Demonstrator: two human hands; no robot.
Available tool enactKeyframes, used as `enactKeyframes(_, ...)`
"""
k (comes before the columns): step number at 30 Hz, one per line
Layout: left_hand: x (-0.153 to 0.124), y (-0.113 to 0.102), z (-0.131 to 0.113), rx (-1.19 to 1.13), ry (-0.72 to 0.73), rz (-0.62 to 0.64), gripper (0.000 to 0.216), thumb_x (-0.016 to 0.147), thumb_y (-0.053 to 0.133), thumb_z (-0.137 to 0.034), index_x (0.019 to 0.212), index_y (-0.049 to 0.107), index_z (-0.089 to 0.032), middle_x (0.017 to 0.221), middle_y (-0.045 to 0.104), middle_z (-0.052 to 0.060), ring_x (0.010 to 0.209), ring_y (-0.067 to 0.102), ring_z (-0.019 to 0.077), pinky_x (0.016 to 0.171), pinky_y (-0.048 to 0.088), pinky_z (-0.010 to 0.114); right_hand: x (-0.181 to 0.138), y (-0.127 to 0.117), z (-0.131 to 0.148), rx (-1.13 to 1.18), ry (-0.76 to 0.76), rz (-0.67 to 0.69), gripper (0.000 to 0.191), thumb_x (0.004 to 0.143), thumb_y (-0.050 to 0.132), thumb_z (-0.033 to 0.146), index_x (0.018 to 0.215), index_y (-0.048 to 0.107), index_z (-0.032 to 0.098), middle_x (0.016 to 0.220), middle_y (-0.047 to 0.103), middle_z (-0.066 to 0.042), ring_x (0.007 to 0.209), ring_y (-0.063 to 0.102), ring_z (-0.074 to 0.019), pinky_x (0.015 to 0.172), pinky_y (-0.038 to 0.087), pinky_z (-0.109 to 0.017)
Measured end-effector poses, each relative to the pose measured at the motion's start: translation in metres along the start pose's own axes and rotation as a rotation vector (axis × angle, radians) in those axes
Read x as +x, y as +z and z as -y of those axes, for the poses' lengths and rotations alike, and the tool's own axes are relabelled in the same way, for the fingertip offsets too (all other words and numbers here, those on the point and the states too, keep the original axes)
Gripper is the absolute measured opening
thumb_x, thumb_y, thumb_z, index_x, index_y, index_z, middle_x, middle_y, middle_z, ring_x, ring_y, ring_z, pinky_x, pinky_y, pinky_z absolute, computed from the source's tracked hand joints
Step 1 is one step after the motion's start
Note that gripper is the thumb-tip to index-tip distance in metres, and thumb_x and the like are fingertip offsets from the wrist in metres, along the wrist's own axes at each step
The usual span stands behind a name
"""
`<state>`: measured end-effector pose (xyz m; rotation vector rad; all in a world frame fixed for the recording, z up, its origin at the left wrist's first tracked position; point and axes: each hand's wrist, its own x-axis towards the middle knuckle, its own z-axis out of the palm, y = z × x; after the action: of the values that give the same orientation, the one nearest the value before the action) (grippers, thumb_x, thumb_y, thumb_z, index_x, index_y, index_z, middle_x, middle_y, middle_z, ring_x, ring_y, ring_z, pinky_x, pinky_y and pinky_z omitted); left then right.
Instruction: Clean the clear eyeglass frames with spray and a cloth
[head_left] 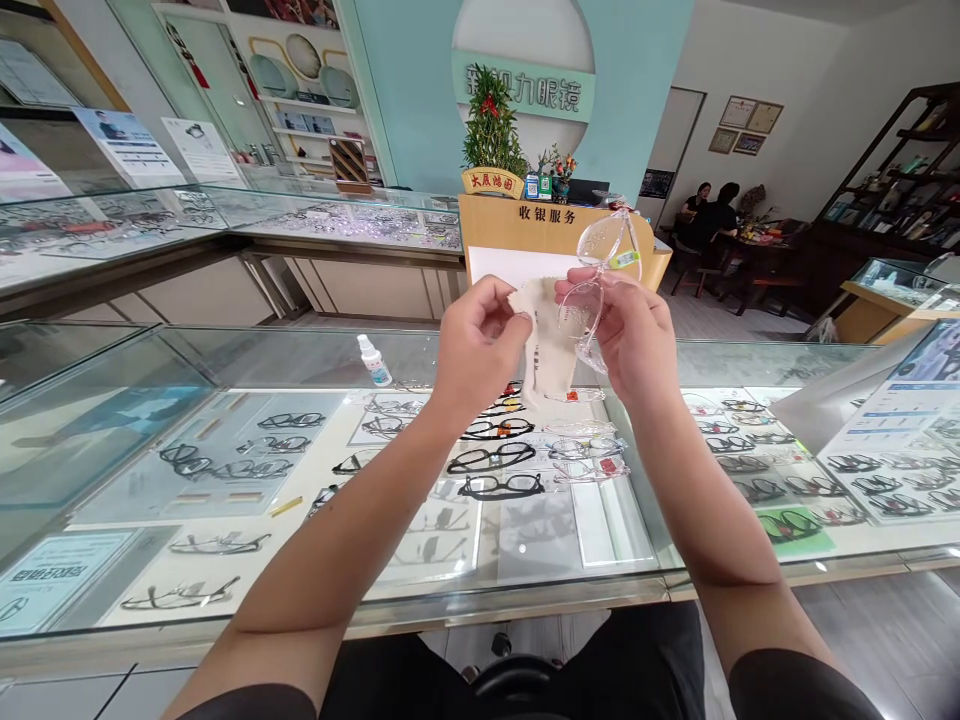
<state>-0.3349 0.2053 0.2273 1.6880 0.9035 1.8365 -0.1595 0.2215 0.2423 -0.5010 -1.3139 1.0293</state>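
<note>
Both my hands are raised above a glass display counter (pixel 225 380). My right hand (pixel 634 335) is closed on a clear-framed pair of glasses (pixel 604 250), which stands upright with a small green tag on it. My left hand (pixel 480 345) pinches a beige cleaning cloth (pixel 547 345) that hangs down between the hands and touches the lower lens. Fingers of both hands meet at the cloth.
Under the glass lie several black and clear frames (pixel 495 460). A small white spray bottle (pixel 373 360) stands on the counter's far side. Behind it is a wooden cashier desk (pixel 540 225) with a plant. People (pixel 709 215) sit at a table at the back right.
</note>
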Motion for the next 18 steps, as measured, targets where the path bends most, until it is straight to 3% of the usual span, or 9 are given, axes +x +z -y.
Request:
enactKeyframes(4,0.0015,-0.0014,-0.004,-0.032,0.016,-0.006,0.017,0.083,0.069,-0.018,0.075,0.054,-0.023,0.071,0.049,-0.002,0.066,0.043,0.0133,0.064,0.036,0.031,0.0003,-0.0004,-0.0031,-0.009,-0.009,0.027,0.022,0.101,0.067,0.04,0.097,0.087,0.033,0.102,0.087,-0.001,0.109,0.081,-0.0222,0.101,0.064,-0.041)
enactKeyframes(9,-0.0033,0.0022,-0.0033,0.028,-0.032,0.069,0.02,0.086,0.075,-0.022,0.078,0.057,-0.023,0.075,0.055,-0.001,0.071,0.05,0.0152,0.066,0.04,0.032,-0.0036,0.0067,-0.0049,-0.04,0.048,0.034,0.02,0.097,0.07,0.046,0.096,0.085,0.032,0.106,0.086,-0.002,0.115,0.08,-0.0242,0.098,0.066,-0.042)
enactKeyframes(14,-0.0037,0.0019,-0.0015,0.06,-0.027,0.087,0.013,0.089,0.075,-0.024,0.082,0.063,-0.023,0.081,0.063,0.0,0.076,0.058,0.0163,0.072,0.047,0.032,-0.0053,0.0066,-0.0038,0.004,0.056,0.042,0.021,0.097,0.071,0.048,0.096,0.084,0.031,0.106,0.087,-0.003,0.118,0.081,-0.0258,0.099,0.067,-0.043)
enactKeyframes(18,-0.0022,0.0013,-0.0002,0.095,-0.033,0.084,0.02,0.09,0.082,-0.03,0.082,0.065,-0.023,0.08,0.067,0.0,0.075,0.062,0.0165,0.071,0.048,0.032,-0.0047,0.0055,-0.003,-0.011,0.093,0.031,0.026,0.098,0.069,0.052,0.101,0.083,0.031,0.111,0.087,-0.004,0.123,0.08,-0.0267,0.101,0.067,-0.044)
